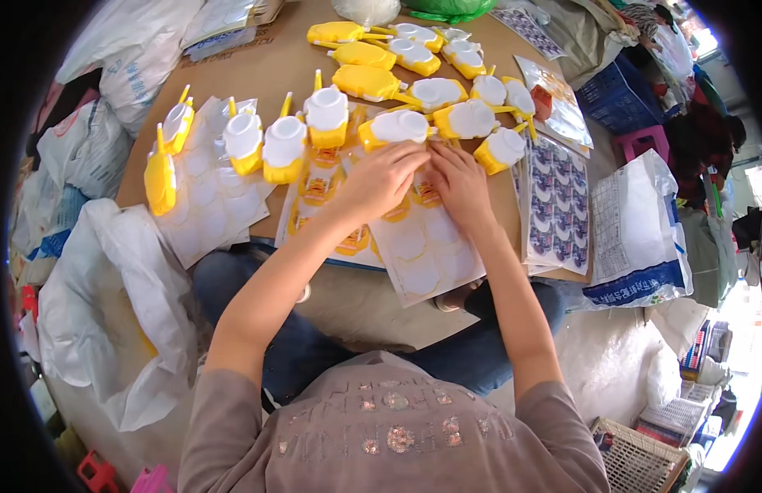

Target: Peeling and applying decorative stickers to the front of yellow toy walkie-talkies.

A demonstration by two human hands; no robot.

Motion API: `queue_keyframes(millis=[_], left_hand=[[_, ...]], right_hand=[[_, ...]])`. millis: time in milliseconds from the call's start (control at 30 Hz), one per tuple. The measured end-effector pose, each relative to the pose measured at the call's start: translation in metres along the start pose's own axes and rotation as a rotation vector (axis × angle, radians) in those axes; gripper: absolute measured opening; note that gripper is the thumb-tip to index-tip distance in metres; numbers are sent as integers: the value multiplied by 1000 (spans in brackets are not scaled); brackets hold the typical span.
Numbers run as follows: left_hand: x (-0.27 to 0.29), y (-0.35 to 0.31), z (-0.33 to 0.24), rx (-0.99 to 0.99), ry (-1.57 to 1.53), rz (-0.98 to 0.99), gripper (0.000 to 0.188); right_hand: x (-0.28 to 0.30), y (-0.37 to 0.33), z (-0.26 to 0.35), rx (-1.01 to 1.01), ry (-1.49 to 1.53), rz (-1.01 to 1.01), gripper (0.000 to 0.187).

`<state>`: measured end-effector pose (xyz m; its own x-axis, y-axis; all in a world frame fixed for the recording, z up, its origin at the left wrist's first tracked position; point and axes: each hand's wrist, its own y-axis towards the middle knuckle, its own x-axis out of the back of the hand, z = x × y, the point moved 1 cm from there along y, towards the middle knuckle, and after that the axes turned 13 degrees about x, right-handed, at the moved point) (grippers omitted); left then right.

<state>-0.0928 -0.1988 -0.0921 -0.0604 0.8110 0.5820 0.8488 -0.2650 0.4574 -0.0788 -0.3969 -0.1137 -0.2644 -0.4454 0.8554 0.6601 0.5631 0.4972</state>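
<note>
My left hand and my right hand meet at the middle of the table, fingers bent and fingertips close together. What lies between the fingertips is too small or hidden to make out. Just beyond them is a yellow-and-white plastic toy, shaped like a walkie-talkie with a stubby antenna. Under my hands lies a sticker sheet with white and yellow rounded shapes, overlapping another printed sheet. Right of my right hand rests a similar toy.
Several more such toys spread across the cardboard-topped table. At left, a mostly white sticker sheet hangs over the edge. Dark-patterned sheets lie at right. White plastic bags and a blue crate flank the table.
</note>
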Motion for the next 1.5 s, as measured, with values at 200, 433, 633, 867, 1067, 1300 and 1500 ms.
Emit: queue_keyframes(millis=[200, 433, 633, 867, 1067, 1300, 1500], left_hand=[[-32, 11, 17, -23, 399, 7, 38], [-27, 12, 14, 8, 300, -7, 26], [-28, 12, 14, -20, 309, -17, 23], [-28, 11, 15, -29, 323, -30, 25], [-27, 10, 16, -24, 338, 6, 30], [-14, -13, -22, 169, 454, 53, 90], [-14, -35, -23, 362, 426, 146, 111]], right_hand=[[13, -5, -8, -17, 120, -13, 35], [15, 2, -1, -165, 306, -118, 22], [14, -2, 3, -145, 282, -194, 21], [29, -15, 20, 69, 50, -134, 18], [40, -15, 32, -383, 536, -27, 34], [33, -21, 27, -54, -146, -8, 37], [44, -6, 58, -21, -38, -19, 15]])
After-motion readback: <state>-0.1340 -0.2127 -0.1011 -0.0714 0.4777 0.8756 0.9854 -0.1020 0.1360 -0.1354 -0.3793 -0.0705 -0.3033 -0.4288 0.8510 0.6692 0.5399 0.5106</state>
